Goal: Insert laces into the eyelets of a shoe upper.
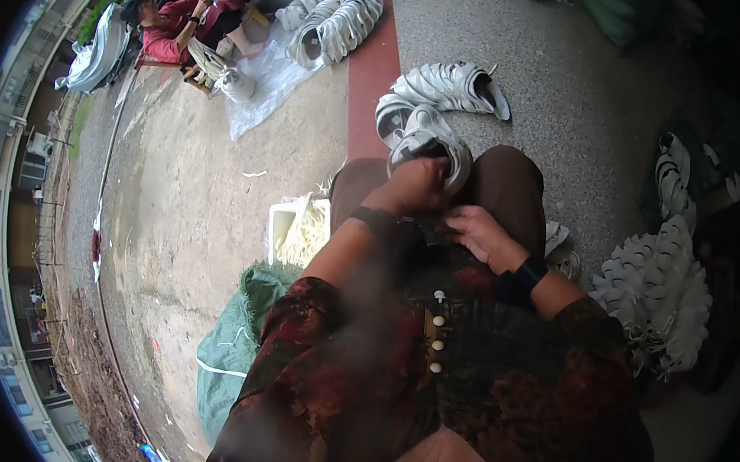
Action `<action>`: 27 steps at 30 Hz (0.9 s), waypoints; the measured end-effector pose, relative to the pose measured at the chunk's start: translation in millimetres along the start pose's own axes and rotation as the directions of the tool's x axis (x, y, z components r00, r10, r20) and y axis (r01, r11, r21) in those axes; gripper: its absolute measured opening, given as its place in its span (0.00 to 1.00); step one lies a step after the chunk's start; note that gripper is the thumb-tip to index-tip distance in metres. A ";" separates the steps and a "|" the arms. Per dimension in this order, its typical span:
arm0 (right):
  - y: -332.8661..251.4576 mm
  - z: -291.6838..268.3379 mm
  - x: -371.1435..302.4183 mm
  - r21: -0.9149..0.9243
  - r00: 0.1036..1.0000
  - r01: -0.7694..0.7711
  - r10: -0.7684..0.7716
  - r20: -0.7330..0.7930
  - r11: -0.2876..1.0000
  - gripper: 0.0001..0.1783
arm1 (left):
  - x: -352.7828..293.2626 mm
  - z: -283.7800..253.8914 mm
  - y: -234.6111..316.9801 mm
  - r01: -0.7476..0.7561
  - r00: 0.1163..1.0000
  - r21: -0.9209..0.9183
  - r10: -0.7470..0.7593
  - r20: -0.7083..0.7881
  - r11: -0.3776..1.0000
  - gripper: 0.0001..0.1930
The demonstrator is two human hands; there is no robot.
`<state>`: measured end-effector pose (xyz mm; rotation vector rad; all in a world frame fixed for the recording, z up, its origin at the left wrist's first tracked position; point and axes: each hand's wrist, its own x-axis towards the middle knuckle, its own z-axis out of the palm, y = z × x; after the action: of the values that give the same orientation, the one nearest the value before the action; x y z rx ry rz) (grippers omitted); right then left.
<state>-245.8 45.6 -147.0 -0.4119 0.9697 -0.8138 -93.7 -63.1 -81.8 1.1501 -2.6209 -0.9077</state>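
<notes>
Shoe upper (pixel 432 130) is sitting at the lap's (pixel 513 186) far edge; I'm seeing the left hand (pixel 419 185) gripping its near rim, the right (pixel 484 236) hovering close, grip unclear.

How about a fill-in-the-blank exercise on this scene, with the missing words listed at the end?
1. Higher or lower: the left hand, at the pale shoe upper, is ____ in the picture than the right hand.
2. The big sack beside the person is ____ in colour.
3. The seated co-worker is on the ____ side of the picture.
4. The person's trousers are dark ____.

Missing words: higher; green; left; brown.
</notes>
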 end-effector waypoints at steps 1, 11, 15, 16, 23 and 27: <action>-8.5 -0.3 -7.3 0.009 1.000 0.006 -0.005 -0.007 1.000 0.10 | -4.2 9.8 12.6 0.027 0.999 0.060 -0.028 0.015 0.998 0.17; -66.0 16.5 10.6 -0.973 0.675 0.232 -0.717 0.171 -0.013 0.18 | -37.9 15.3 32.8 -0.347 0.915 0.250 0.384 -0.120 0.904 0.07; -68.6 7.3 5.0 -0.955 0.654 0.291 -0.717 0.242 -0.057 0.15 | -74.1 -18.8 35.3 -0.445 0.839 -0.083 0.383 -0.387 0.892 0.11; -69.3 7.1 4.1 -0.958 0.667 0.284 -0.708 0.233 -0.048 0.14 | -74.0 -28.2 31.7 -0.344 0.835 0.005 0.309 -0.455 0.939 0.14; -54.2 -1.2 15.7 -0.974 0.633 0.228 -0.762 0.137 0.014 0.07 | -32.7 27.8 -2.2 -0.181 0.852 0.200 0.255 -0.457 0.963 0.18; -40.5 7.0 15.0 -0.972 0.663 0.206 -0.714 0.225 -0.115 0.13 | -35.0 32.0 -17.3 -0.216 0.878 0.259 0.303 -0.371 0.941 0.21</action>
<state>-252.3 7.8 -126.0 -2.0796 1.7703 -0.7678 -69.7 -32.3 -113.9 0.8738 -2.4744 -0.2996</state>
